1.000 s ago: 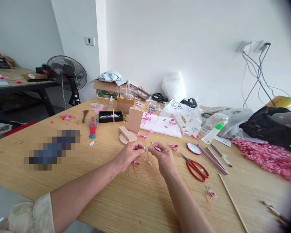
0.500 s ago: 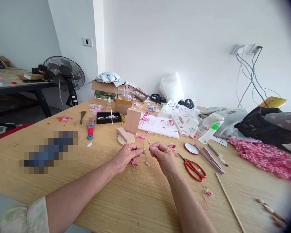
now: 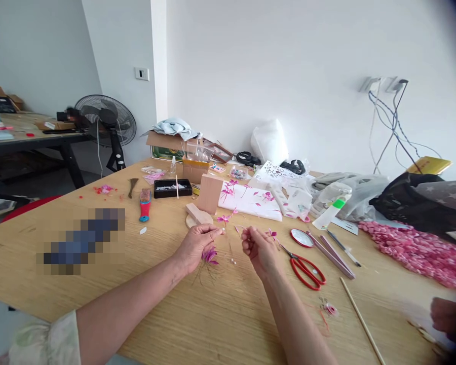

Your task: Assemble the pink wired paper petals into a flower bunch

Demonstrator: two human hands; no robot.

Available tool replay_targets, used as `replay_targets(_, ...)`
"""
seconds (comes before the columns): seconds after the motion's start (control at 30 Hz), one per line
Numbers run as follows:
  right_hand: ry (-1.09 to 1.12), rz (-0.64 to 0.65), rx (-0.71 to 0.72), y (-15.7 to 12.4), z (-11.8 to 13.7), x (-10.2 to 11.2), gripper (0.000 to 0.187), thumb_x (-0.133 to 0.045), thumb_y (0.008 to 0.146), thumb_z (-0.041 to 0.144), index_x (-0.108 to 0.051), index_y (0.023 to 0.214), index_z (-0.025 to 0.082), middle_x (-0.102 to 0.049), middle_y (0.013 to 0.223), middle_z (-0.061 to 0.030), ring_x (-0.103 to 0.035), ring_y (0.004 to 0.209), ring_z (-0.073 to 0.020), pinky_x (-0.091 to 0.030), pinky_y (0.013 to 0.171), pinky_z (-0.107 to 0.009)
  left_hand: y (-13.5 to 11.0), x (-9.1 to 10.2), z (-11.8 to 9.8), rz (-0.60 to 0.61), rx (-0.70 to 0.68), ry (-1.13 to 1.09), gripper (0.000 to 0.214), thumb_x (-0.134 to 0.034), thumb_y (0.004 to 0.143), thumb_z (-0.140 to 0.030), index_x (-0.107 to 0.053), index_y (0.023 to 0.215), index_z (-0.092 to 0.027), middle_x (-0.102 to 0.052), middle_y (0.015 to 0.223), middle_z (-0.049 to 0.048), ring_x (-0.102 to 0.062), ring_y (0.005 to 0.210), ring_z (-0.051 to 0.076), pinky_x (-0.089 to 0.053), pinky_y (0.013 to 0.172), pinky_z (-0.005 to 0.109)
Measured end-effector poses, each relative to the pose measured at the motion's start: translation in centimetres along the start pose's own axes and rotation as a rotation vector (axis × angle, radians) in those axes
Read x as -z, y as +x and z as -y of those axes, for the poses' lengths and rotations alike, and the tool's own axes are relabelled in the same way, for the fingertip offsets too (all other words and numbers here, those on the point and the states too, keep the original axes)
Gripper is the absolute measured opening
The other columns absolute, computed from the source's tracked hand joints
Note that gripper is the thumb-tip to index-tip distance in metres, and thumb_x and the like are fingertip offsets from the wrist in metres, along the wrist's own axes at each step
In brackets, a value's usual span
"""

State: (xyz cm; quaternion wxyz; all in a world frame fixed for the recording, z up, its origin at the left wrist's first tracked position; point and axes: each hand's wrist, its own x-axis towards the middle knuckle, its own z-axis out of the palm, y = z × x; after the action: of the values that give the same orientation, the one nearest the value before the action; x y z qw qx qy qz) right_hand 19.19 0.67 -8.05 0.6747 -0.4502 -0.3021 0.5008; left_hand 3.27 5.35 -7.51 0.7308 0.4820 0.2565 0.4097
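Note:
My left hand [image 3: 197,244] rests on the wooden table [image 3: 213,314] with thumb and forefinger pinched on a thin wire stem that carries a small pink flower [image 3: 210,255] below the palm. A little to its right, my right hand [image 3: 259,247] is closed in a pinch on something too small to make out. A short wire with a white bead [image 3: 232,261] hangs between the two hands. Loose pink petals [image 3: 270,233] lie just beyond the right hand.
Red-handled scissors [image 3: 306,268] and a small round tin [image 3: 301,237] lie right of my hands. A wooden block and stand [image 3: 204,200], a white sheet with pink flowers [image 3: 251,200], a heap of pink petals [image 3: 418,249], a long wooden stick [image 3: 361,319]. Another person's hand [image 3: 448,317] at lower right.
My hands have drawn slightly apart, the right one pulling rightward. The pink flower under my left hand shows more. Another person's hand has come into view at the lower right.

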Motion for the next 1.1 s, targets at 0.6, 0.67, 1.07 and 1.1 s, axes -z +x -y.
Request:
replay_targets(0.6,-0.135,0.244,0.008,-1.7,-2.8,-4.0,0.02,-0.065,0.067,0.035,-0.056,0.065,0.017,-0.046,0.042,0.0066,-0.037,0.037,-0.0048,-0.024,0.039,-0.019,-0.3,-0.7,0.6,0.19,0.09,-0.214,0.019,-0.064,0.068,-0.031,-0.055,0.071,-0.014,-0.052,0.059,-0.0022,-0.048,0.041,0.008,-0.037,0.039,0.021)
replay_targets(0.67,-0.11,0.246,0.014,-1.7,-2.7,-4.0,0.019,-0.067,0.065,0.033,-0.056,0.063,0.017,-0.047,0.043,0.0068,-0.036,0.037,-0.0043,-0.023,0.039,-0.018,-0.3,-0.6,0.6,0.196,0.09,-0.233,0.019,-0.064,0.068,-0.03,-0.054,0.069,-0.014,-0.051,0.058,-0.0021,-0.051,0.044,0.01,-0.04,0.041,0.023)
replay_targets(1.07,-0.109,0.252,-0.016,-1.7,-1.9,-3.7,0.019,-0.068,0.063,0.032,-0.057,0.059,0.016,-0.051,0.048,0.0051,-0.035,0.039,-0.0039,-0.022,0.04,-0.019,-0.1,-0.5,0.6,0.208,0.028,-0.3,0.022,-0.064,0.068,-0.031,-0.05,0.065,-0.015,-0.049,0.057,-0.0026,-0.052,0.046,0.013,-0.045,0.042,0.029)
replay_targets(1.1,-0.116,0.242,-0.011,-1.7,-1.8,-3.6,0.019,-0.068,0.063,0.032,-0.058,0.06,0.016,-0.051,0.048,0.005,-0.035,0.039,-0.0041,-0.022,0.04,-0.019,0.0,-0.5,0.5,0.203,0.025,-0.281,0.022,-0.065,0.067,-0.031,-0.051,0.065,-0.015,-0.05,0.058,-0.0025,-0.052,0.047,0.013,-0.045,0.043,0.029)
